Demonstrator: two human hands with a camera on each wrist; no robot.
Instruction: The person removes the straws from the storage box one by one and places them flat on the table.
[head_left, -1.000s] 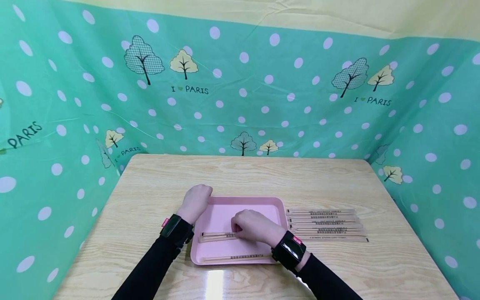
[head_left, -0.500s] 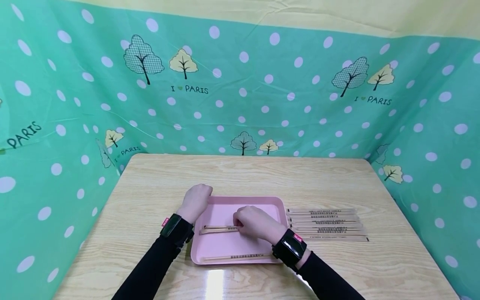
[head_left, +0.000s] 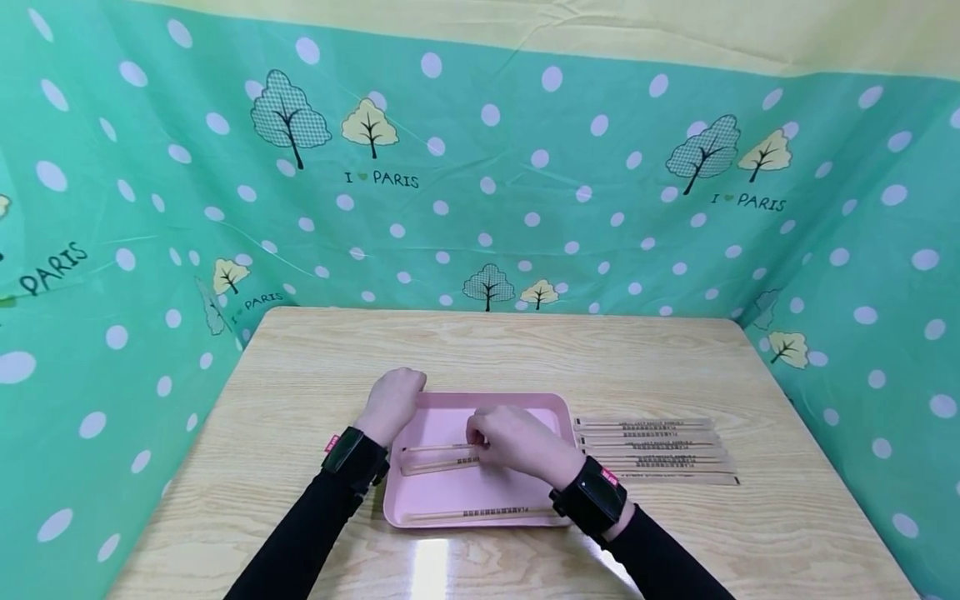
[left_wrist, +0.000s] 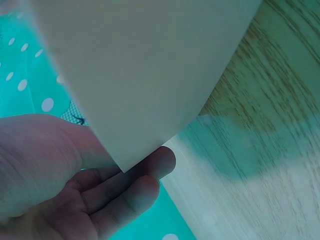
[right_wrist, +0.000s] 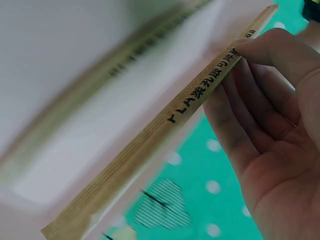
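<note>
My left hand (head_left: 393, 407) grips the far left corner of a shallow pink tray (head_left: 487, 397). In the left wrist view the tray's corner (left_wrist: 130, 100) looks pale, with fingers (left_wrist: 135, 197) curled by it. Inside the tray, my right hand (head_left: 517, 442) pinches a long paper-wrapped straw (right_wrist: 150, 135) between thumb and finger; black print runs along its wrapper. Just in front of it in the head view lies a second wrapped straw (head_left: 438, 467), its right end hidden behind the hand. A third wrapped straw (head_left: 480, 514) lies along the tray's near side.
Several wrapped straws (head_left: 652, 450) lie in a row on the wooden table (head_left: 480, 342), right of the tray. A green dotted cloth (head_left: 525, 200) stands around the table's back and sides.
My right hand has moved slightly away from me with the straw. The two straws that lay side by side now show a gap between them. My left hand has stayed at the corner.
</note>
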